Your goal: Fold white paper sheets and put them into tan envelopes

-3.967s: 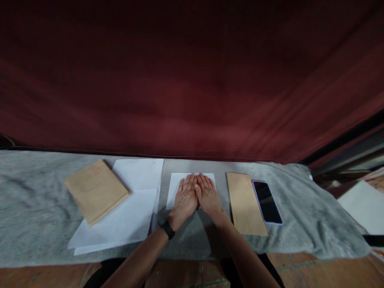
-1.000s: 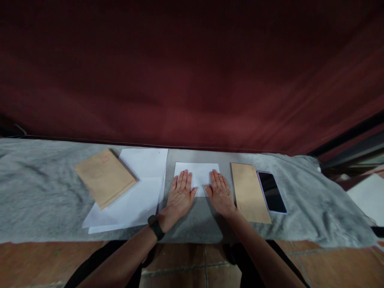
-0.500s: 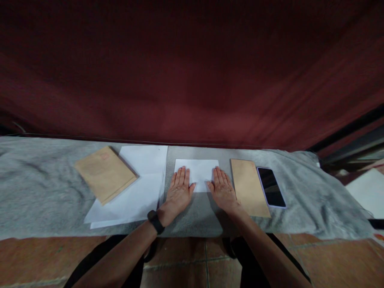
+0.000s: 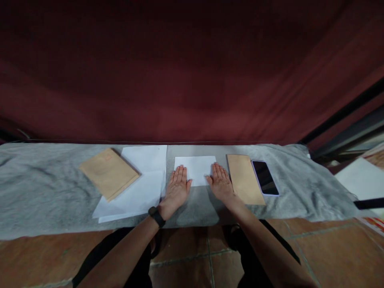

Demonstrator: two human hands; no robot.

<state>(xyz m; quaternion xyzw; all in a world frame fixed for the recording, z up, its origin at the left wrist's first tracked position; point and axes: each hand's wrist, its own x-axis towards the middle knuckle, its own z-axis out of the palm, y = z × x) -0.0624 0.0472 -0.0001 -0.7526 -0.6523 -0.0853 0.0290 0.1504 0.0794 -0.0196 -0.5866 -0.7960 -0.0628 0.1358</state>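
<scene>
We see two hands spread flat and wide apart over a folded sheet (image 4: 200,170), gripping nothing: the left hand (image 4: 177,188) at its eight o'clock edge, the right hand (image 4: 221,187) at its four. Seconds ago they pressed side by side near its middle; now each has slid out to its own end, baring the centre. We read that as a smoothing stroke carried across the full width, the paper apparently lying flat. The sheet rests on a cloth-covered tabletop (image 4: 306,192), its long side facing twelve. Toward nine o'clock, we find brown envelopes (image 4: 108,174) lying askew over larger white sheets (image 4: 147,192); toward three, just beside the right hand, a lone envelope (image 4: 247,184), with a phone (image 4: 265,179) along its far side.
</scene>
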